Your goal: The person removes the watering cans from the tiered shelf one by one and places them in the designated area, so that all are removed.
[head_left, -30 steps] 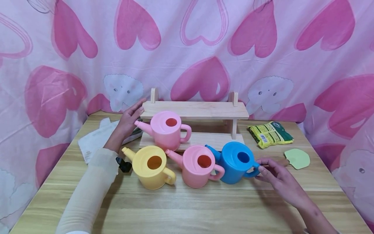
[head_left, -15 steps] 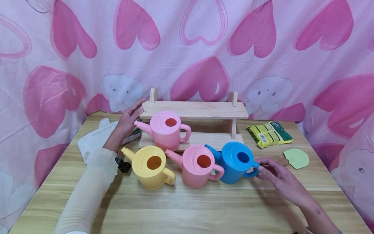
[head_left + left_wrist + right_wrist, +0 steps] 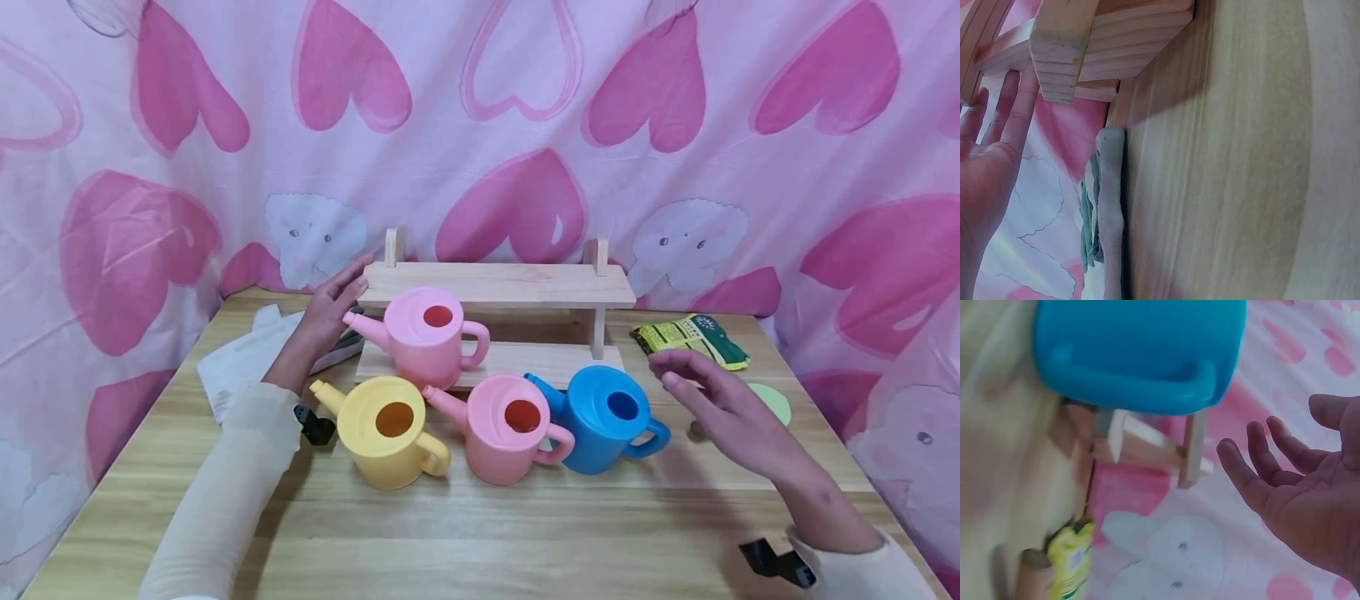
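Observation:
My left hand (image 3: pixel 324 318) is at the left end of a two-tier wooden shelf (image 3: pixel 517 285). In the left wrist view its straight fingers (image 3: pixel 1007 112) reach up to the wood. My right hand (image 3: pixel 727 417) is raised, holding nothing, to the right of the blue watering can (image 3: pixel 600 429); a gap shows between its fingers and the can's handle (image 3: pixel 1129 387). One pink watering can (image 3: pixel 423 346) is in front of the shelf's left part. Nearer are a yellow watering can (image 3: pixel 375 454) and a second pink watering can (image 3: pixel 498 446), spouts pointing left.
A yellow and green packet (image 3: pixel 693 342) lies on the table right of the shelf. Partly behind my right hand is a pale green scoop-shaped blade (image 3: pixel 772 402). White cloth (image 3: pixel 240 358) lies beside my left forearm. A pink heart-patterned curtain (image 3: pixel 517 192) hangs behind.
My right hand has let go of the blue watering can's handle and moved up and away to the right. The left hand and the cans stay put.

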The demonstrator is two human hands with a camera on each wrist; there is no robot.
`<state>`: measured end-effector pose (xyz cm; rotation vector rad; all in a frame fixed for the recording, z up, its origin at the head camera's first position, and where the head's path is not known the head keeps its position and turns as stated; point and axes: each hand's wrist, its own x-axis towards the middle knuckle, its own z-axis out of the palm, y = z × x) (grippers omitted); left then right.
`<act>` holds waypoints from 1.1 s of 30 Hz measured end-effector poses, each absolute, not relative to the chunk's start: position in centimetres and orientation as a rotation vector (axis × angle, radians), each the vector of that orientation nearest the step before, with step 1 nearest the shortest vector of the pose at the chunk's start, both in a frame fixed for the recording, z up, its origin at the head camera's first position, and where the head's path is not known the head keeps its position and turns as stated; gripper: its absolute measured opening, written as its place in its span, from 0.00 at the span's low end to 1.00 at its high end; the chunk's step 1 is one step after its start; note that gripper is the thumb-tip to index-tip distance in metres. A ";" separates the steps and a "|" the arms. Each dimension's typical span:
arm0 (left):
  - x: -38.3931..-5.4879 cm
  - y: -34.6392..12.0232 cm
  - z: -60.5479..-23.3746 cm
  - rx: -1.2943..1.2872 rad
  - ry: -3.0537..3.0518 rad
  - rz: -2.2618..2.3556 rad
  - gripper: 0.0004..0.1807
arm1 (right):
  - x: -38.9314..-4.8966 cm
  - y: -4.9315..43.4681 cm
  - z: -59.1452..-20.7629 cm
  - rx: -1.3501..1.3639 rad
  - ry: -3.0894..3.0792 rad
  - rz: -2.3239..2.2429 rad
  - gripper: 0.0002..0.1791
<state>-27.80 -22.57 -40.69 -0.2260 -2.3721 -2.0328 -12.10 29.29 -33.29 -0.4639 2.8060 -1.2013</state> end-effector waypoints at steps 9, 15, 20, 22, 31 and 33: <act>-27.8 -22.4 -40.9 -0.208 -2.394 -2.015 0.35 | -14.0 25.9 -30.9 -0.647 2.782 -1.150 0.23; -27.7 -22.6 -40.7 -0.190 -2.392 -2.018 0.34 | -15.5 23.3 -29.2 -0.741 2.706 -1.147 0.22; -27.8 -22.6 -40.7 -0.208 -2.370 -2.029 0.34 | -17.0 21.1 -28.6 -0.758 2.665 -1.104 0.24; -27.8 -22.6 -40.8 -0.214 -2.360 -2.037 0.34 | -17.6 20.2 -28.7 -0.740 2.637 -1.101 0.25; -27.9 -22.5 -40.8 -0.213 -2.349 -2.060 0.34 | -19.5 16.1 -29.6 -0.672 2.551 -1.107 0.25; -27.8 -22.6 -40.7 -0.211 -2.355 -2.051 0.35 | -19.8 15.2 -29.6 -0.671 2.543 -1.100 0.25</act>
